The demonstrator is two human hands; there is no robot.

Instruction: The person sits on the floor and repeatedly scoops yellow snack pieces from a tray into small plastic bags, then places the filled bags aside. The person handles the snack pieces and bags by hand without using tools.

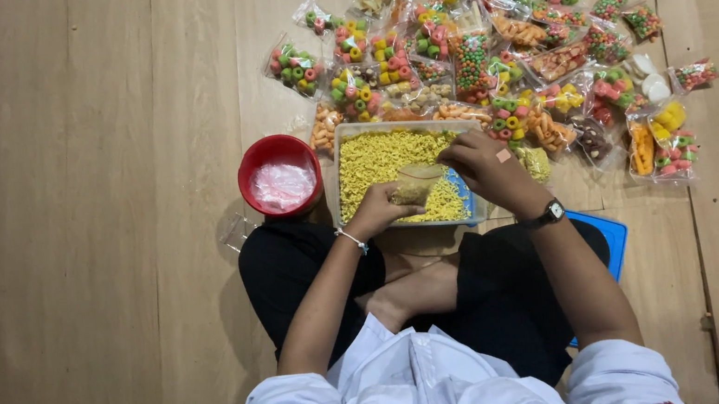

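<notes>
A person sits cross-legged on a wooden floor [81,222], seen from above, filling a small clear bag [418,182] with yellow noodle snacks. The bag sits over a clear tub [338,169] of those snacks, just in front of the knees. The left hand [377,210] grips the bag's near-left side, fingers curled around it. The right hand [483,166] closes on the bag's right edge from above, a watch [551,212] on its wrist. A red bowl [279,176] lined with thin plastic stands just left of the tub. Beyond the tub, far and to the right, a wide spread of packed bags [486,34] of colourful snacks covers the floor, so much packing looks done, yet the tub remains nearly full of loose snacks
</notes>
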